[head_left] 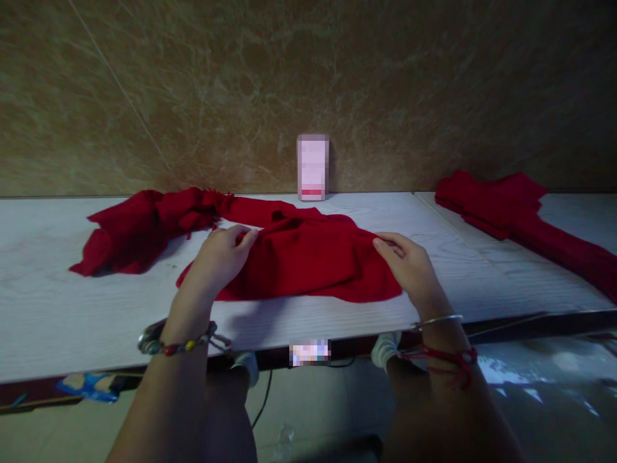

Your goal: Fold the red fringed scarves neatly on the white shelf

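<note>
A dark red scarf lies crumpled across the middle of a pale wooden tabletop, its fringed end trailing away to the left. My left hand rests on the scarf's left part with its fingers pinched together on a fold of the cloth. My right hand lies on the scarf's right edge, fingers curled and pressed onto the fabric. Both wrists wear bracelets.
A second red cloth lies folded at the far right of the table. A small pink box stands against the brown marbled wall. Below the table's front edge are my knees and a glossy floor.
</note>
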The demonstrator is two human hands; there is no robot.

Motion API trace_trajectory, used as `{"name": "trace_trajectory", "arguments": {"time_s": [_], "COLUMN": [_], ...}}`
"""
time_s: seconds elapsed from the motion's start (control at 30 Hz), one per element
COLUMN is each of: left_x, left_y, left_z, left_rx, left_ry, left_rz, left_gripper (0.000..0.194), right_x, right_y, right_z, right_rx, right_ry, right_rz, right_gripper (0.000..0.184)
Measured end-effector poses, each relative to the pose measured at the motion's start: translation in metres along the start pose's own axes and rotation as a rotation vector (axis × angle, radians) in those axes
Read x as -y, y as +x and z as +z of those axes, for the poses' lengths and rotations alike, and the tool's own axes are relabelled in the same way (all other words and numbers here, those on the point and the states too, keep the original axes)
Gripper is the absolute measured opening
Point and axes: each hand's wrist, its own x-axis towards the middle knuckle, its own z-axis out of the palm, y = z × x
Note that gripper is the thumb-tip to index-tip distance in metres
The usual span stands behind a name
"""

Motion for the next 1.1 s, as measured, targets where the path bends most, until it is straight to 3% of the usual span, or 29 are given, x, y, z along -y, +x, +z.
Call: {"name": "trace_trajectory", "arguments": {"time_s": [0.17, 0.27, 0.47, 0.6, 0.7, 0.8, 1.1], "left_x": [-0.005, -0.004, -0.006, -0.001, 0.005, 0.007, -0.017], "left_y": [0.002, 0.002, -0.005, -0.007, -0.002, 0.003, -0.004], "left_z": [0.008, 0.008, -0.004, -0.005, 0.002, 0.011, 0.018], "left_rx": [-0.048, -0.046, 0.083, 0.230, 0.168, 0.086, 0.107], "left_ry": [0.075, 0.013, -0.289, -0.319, -0.365, -0.423, -0.294], "left_rz": [-0.054, -0.041, 0.183, 0.270, 0.205, 0.145, 0.124], "left_gripper": [0.039, 0.038, 0.029, 0.021, 0.025, 0.029, 0.035], "right_x": [0.007, 0.013, 0.018, 0.011, 0.010, 0.014, 0.019], "right_y": [-0.001, -0.004, -0.003, -0.005, -0.009, -0.013, -0.019], "right_z": [0.012, 0.014, 0.005, 0.001, 0.005, 0.014, 0.038], "right_rx": [-0.104, -0.102, -0.152, 0.056, 0.161, 0.218, 0.253], "right_ry": [-0.007, 0.033, 0.147, 0.054, -0.122, -0.229, -0.290], "right_rz": [-0.083, -0.109, -0.135, -0.014, -0.041, -0.092, -0.256], "right_gripper": [0.025, 0.020, 0.016, 0.023, 0.023, 0.021, 0.016]}}
